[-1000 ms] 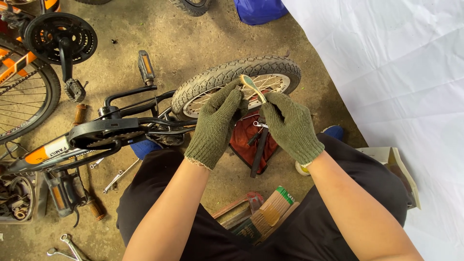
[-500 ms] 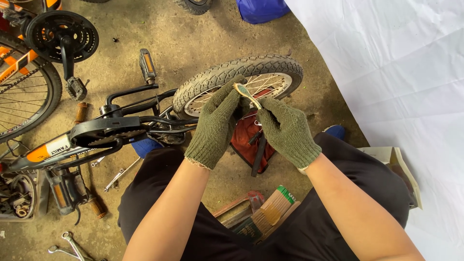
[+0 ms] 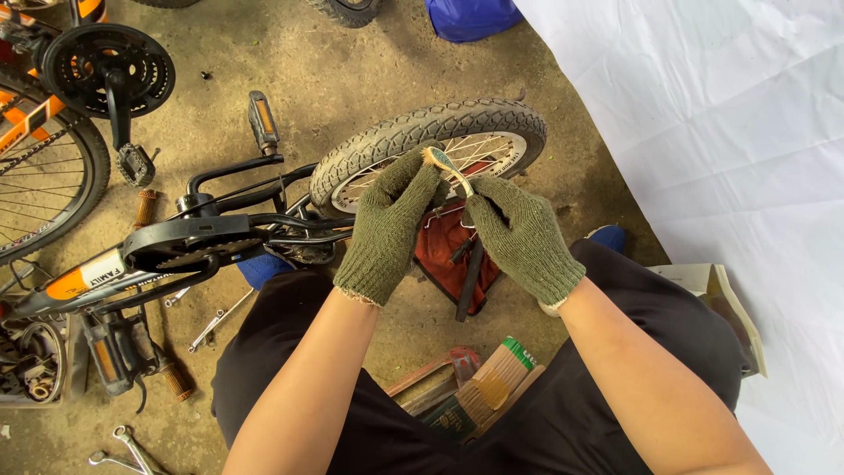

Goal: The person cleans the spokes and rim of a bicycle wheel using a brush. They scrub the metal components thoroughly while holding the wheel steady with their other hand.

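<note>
2 green knit-gloved hands over a small knobby black bicycle tyre (image 3: 413,132), left hand (image 3: 387,224) and right hand (image 3: 520,237) both closed on a thin curved pale strip (image 3: 450,170), held between them above a red cloth (image 3: 444,251)

I see a small curved strip (image 3: 450,171), pale tan with a rounded end, slightly bent, tilted up-left. It's pinched between both gloved hands, just in front of the small knobby wheel (image 3: 413,132).

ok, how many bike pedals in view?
3. One pedal on the ground above the black frame, one pedal on the crank at upper left, one pedal lying at lower left. More may be hidden among the parts there.
</note>
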